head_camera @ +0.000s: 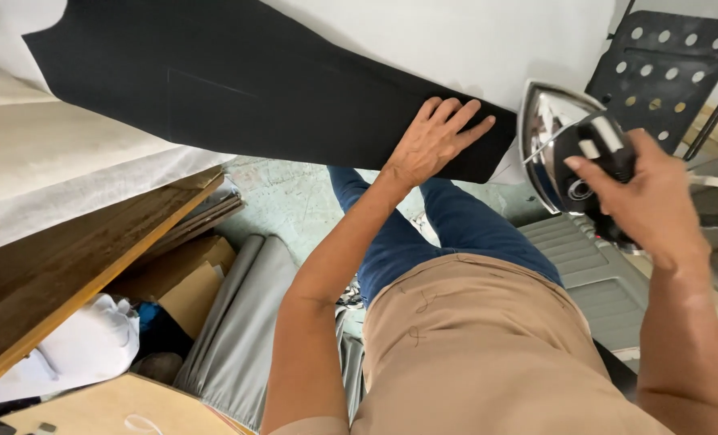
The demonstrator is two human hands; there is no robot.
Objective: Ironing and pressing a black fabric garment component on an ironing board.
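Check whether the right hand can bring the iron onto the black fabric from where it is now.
Probably yes. The right hand grips the iron just beside the black fabric, with nothing between them; only the left hand, flat on the fabric's near end, sits in that path.

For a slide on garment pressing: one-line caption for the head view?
Left hand flat on black fabric over the white padded table; right hand grips a chrome iron beside it.
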